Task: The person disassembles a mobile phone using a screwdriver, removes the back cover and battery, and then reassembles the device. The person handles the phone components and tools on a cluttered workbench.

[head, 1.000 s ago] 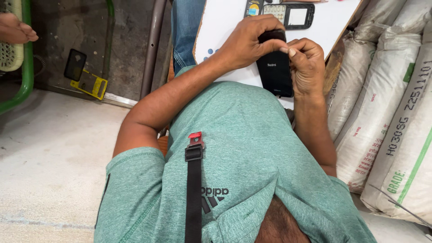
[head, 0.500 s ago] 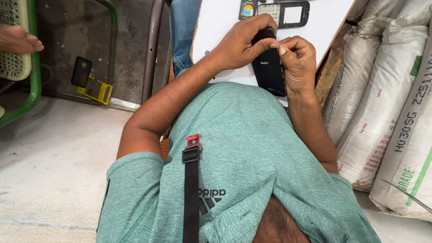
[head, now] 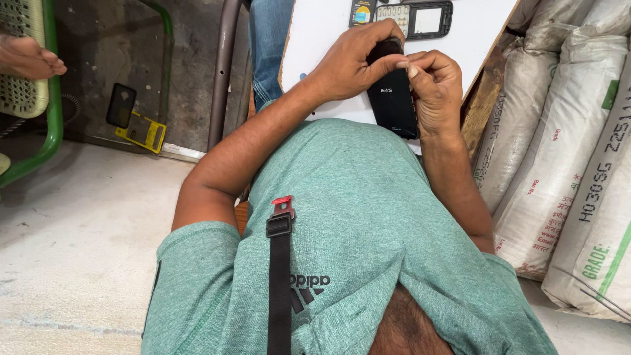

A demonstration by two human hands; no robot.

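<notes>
Two hands share the black phone (head: 393,98) over the white desk (head: 315,39): we clamp its top end in the left hand (head: 351,62) while the right hand (head: 437,89) pinches its upper edge, steadying it for fingertip work. Back cover up, its long axis runs from the far desk edge toward our chest, tilted slightly.

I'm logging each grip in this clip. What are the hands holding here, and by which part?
Both hold a black phone back-up: the left hand grips its top end, the right hand its right edge.

Concrete floor (head: 72,263), green chair (head: 39,98), stacked sacks (head: 565,151).
</notes>
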